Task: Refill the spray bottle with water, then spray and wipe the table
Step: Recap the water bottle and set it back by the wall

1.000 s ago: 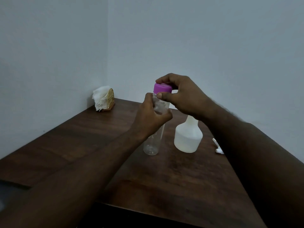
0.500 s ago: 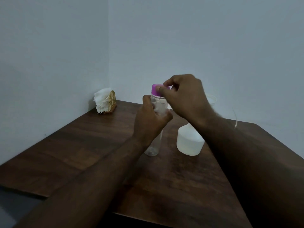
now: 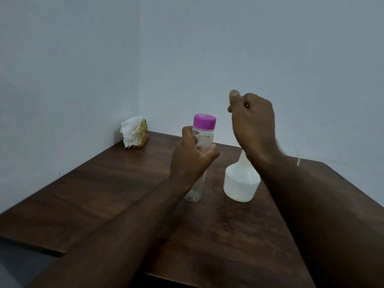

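Dim, bluish light is lying evenly over everything, and I cannot tell where it is coming from. Nothing is throwing a hard shadow on the table point(image 3: 104, 196), which is giving off only a dull sheen. My arms are reading near-black. The purple cap point(image 3: 204, 121) and white bottle point(image 3: 241, 183) are showing brightest. The clear bottle point(image 3: 204, 138) in my left hand point(image 3: 191, 161) is looking hazy. My right hand point(image 3: 252, 121) is smearing slightly at its edges. The wide lens is stretching my forearms toward the bottom corners.
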A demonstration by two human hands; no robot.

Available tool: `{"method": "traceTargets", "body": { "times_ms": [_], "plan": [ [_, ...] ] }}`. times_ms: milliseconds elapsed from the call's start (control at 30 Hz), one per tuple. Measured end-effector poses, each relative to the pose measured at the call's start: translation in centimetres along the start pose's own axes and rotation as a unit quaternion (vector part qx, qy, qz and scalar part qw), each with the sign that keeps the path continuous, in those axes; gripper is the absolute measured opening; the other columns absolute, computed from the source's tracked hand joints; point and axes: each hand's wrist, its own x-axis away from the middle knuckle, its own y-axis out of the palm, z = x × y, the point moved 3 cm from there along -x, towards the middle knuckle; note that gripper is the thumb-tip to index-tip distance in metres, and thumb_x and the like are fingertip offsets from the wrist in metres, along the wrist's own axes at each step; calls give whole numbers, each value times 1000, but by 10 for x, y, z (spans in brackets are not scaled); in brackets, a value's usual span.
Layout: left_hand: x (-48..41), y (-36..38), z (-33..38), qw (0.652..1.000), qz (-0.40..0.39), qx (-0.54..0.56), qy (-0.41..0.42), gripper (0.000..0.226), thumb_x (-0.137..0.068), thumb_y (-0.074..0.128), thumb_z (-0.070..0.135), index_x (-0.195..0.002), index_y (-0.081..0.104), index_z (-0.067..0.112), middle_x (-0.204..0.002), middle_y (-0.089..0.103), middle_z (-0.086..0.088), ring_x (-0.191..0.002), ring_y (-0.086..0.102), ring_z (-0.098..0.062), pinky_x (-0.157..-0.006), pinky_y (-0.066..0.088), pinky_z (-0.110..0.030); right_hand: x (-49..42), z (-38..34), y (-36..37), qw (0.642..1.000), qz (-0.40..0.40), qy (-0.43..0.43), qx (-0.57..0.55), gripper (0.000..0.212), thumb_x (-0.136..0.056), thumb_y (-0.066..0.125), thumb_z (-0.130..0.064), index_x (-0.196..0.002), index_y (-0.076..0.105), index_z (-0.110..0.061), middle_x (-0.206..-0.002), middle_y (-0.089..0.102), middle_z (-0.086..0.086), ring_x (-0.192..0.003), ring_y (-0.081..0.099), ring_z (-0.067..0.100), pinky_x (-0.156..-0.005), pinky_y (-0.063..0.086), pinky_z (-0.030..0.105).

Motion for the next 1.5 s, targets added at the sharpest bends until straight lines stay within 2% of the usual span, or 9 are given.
{"method": "traceTargets", "body": {
  "times_ms": [133, 267, 433, 500, 633, 767, 1100, 1300, 1500],
  "plan": [
    [1, 2, -2, 1000, -7, 2, 10, 57, -75, 75, 32, -118, 44, 12, -95, 58, -2, -73, 59, -10, -61, 47, -17, 11, 2, 7, 996, -76, 16, -41, 31, -101, 48, -39, -103, 64, -12, -88, 69, 0, -80, 65, 12, -73, 54, 34],
    [1, 3, -3, 1000, -7, 7, 10, 60, -74, 77, 35, -118, 44, 12, -95, 59, -2, -71, 60, -11, -61, 49, -19, 17, -1, 20, 978, -193, 45, -59, 47, -100, 43, -49, -140, 47, -24, -111, 54, -14, -91, 54, -1, -75, 42, 17],
    [-1, 1, -5, 1000, 1, 5, 3, 58, -73, 74, 35, -117, 44, 14, -95, 58, 0, -75, 61, -12, -62, 49, -20, 10, -1, 2, 999, 25, -11, -45, 33, -97, 54, -41, -75, 57, -17, -65, 56, -9, -58, 50, 2, -60, 39, 20],
    [0, 2, -5, 1000, -2, 5, 7, 60, -72, 72, 38, -118, 43, 14, -96, 58, 0, -77, 62, -11, -65, 53, -22, 9, -1, 1, 998, 14, -8, -60, 31, -97, 56, -38, -75, 55, -18, -64, 54, -8, -58, 50, 3, -61, 41, 20],
    [0, 3, -6, 1000, -11, 23, 9, 62, -73, 77, 39, -118, 44, 13, -96, 62, -2, -74, 64, -14, -62, 53, -24, 19, -1, 16, 987, -145, 39, -55, 41, -95, 59, -40, -131, 52, -22, -117, 62, -4, -97, 61, 6, -75, 49, 17],
    [-2, -1, -3, 1000, -17, 18, 15, 60, -75, 80, 37, -117, 44, 12, -91, 61, 0, -74, 63, -11, -58, 53, -25, 20, -1, 29, 966, -245, 49, -67, 60, -91, 65, -27, -146, 39, -28, -146, 45, 1, -123, 52, 16, -102, 49, 35],
    [-8, -5, -17, 964, -167, 175, -112, 47, -72, 70, 31, -114, 55, 20, -97, 67, -1, -89, 68, -16, -77, 57, -35, 10, 15, 45, 946, -282, 63, -149, 51, -83, 77, -22, -129, 57, -16, -119, 61, 0, -105, 62, 13, -87, 56, 24],
    [-13, -4, -28, 937, -247, 201, -142, 35, -73, 72, 21, -105, 61, 13, -85, 70, -7, -86, 69, -27, -88, 55, -52, 8, 25, 66, 909, -302, 125, -258, 53, -70, 79, -22, -120, 62, -13, -117, 68, 12, -111, 65, 30, -94, 56, 39],
    [-3, -1, -20, 969, -173, 148, -95, 41, -63, 71, 30, -101, 56, 30, -93, 67, 7, -88, 66, -5, -78, 56, -27, 19, 25, 67, 956, -193, 91, -203, 28, -79, 76, -20, -104, 65, -13, -96, 67, 4, -88, 66, 19, -76, 59, 32]
  ]
}}
